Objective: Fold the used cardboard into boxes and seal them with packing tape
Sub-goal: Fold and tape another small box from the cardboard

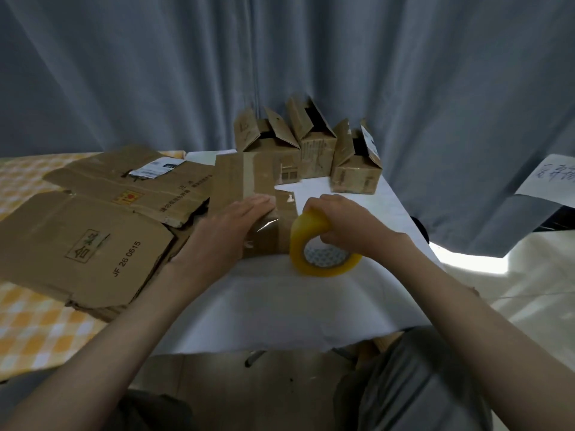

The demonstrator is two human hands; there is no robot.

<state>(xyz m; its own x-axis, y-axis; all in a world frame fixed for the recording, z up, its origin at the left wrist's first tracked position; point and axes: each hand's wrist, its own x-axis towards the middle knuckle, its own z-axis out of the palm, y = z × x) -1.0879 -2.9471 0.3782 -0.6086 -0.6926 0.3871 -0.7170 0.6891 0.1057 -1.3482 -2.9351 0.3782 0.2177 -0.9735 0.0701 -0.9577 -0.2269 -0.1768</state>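
My left hand (231, 225) lies flat, fingers straight and together, pressing the box (249, 209) just under them. My right hand (339, 222) curls around the tape roll (323, 247), just right of those fingers; I judge the strip must run along the seam, away from me.

The near part of the desk (280, 306), under its white sheet, lies bare between the two forearms, the widest open stretch. To the left, a stack of flattened cardboard (93, 237) covers the surface up to the box (249, 206) being taped, touching it. Behind that box three open boxes (311, 150) stand in a row with flaps up, walling off the back edge, and a grey curtain (311, 57) hangs just behind them. To the right, a narrow strip of white lies free beside the tape roll (323, 244) before the desk edge drops away.
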